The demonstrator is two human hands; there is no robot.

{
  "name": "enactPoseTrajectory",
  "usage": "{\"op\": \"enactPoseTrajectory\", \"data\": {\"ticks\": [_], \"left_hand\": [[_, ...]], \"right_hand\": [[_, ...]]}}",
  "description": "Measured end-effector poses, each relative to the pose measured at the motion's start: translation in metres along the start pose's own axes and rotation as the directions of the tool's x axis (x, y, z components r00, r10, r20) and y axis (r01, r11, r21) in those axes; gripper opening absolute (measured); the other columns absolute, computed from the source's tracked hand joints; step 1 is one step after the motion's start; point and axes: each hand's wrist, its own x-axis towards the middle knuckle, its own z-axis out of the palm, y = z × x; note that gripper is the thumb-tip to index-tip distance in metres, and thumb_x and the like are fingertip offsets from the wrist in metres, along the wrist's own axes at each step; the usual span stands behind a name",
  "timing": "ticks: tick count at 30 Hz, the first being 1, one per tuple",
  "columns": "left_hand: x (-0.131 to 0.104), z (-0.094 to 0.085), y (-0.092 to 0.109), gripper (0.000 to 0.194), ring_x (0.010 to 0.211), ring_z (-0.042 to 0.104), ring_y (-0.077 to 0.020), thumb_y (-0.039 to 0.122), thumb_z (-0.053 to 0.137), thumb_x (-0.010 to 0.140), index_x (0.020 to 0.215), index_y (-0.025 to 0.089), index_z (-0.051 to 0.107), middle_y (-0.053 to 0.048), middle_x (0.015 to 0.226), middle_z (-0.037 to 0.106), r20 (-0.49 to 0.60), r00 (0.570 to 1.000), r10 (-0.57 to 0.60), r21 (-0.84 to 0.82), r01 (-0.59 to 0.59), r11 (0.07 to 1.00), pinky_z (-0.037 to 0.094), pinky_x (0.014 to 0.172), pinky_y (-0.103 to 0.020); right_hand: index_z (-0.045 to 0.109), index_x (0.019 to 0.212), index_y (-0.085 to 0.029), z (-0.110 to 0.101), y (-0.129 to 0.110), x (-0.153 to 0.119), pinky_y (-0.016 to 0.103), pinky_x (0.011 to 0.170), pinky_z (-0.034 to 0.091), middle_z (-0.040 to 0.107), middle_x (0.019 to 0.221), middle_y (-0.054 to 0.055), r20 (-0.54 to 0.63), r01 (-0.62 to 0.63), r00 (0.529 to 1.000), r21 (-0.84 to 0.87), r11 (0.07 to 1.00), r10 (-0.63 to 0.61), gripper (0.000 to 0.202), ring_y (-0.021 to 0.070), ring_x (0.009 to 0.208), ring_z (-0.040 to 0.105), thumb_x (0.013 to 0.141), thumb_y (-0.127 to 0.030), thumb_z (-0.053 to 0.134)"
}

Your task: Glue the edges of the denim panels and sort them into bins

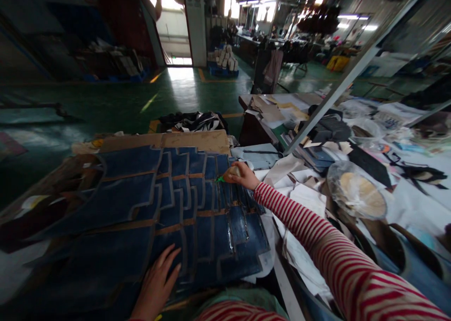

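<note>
Dark blue cut panels [127, 203] with grey edges and tan strips lie overlapped in stepped rows in front of me. My left hand [160, 276] rests on their near part, fingers stretched out and holding nothing. Over the far right rows, my right hand [243, 174] is closed round a small, rounded, tan-and-brown applicator [233, 171]. Its green tip is at the edge of a panel; whether it touches is hard to tell. Wet, shiny lines show along several edges below and right of that hand. The fingers partly hide the applicator's body.
Cardboard [197, 141] borders the panels' far side. To the right, a slanting metal post [338, 97] rises beside a cluttered table with papers, dark stacked pieces and a plastic-wrapped tan roll [362, 194]. Curved blue pieces [384, 246] lie at the lower right. A dark bundle [193, 122] sits beyond.
</note>
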Motion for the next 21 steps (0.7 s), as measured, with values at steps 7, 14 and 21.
{"op": "enactPoseTrajectory", "data": {"ticks": [7,14,21], "left_hand": [[0.001,0.000,0.000,0.038,0.115,0.048,-0.0191,0.040,0.036,0.084,0.116,0.028,0.052,-0.004,0.128,0.049,0.020,1.000,0.000,-0.001,0.000,1.000,0.042,0.094,-0.039],[0.001,-0.001,0.003,0.038,0.115,0.048,-0.0186,0.040,0.035,0.085,0.116,0.028,0.052,-0.002,0.129,0.048,0.029,1.000,0.000,0.015,0.000,1.000,0.042,0.094,-0.038],[-0.001,0.000,0.002,0.037,0.115,0.047,-0.0195,0.040,0.035,0.085,0.116,0.028,0.051,-0.003,0.129,0.047,0.016,1.000,0.008,0.006,-0.008,1.000,0.041,0.095,-0.040]], "right_hand": [[0.047,0.109,-0.019,0.004,-0.008,-0.024,0.034,0.083,0.042,0.052,0.100,0.006,0.069,-0.032,0.997,0.032,0.999,0.030,0.041,0.0182,0.092,0.051,0.073,-0.035,0.059],[0.048,0.106,-0.018,0.004,-0.014,-0.038,0.033,0.079,0.043,0.055,0.095,0.004,0.179,-0.173,0.972,0.092,0.981,0.154,0.043,0.0174,0.087,0.053,0.070,-0.038,0.061],[0.049,0.104,-0.017,0.004,-0.017,-0.053,0.031,0.075,0.042,0.055,0.090,0.002,0.201,-0.239,0.958,0.160,0.958,0.205,0.044,0.0158,0.083,0.052,0.069,-0.042,0.061]]}}
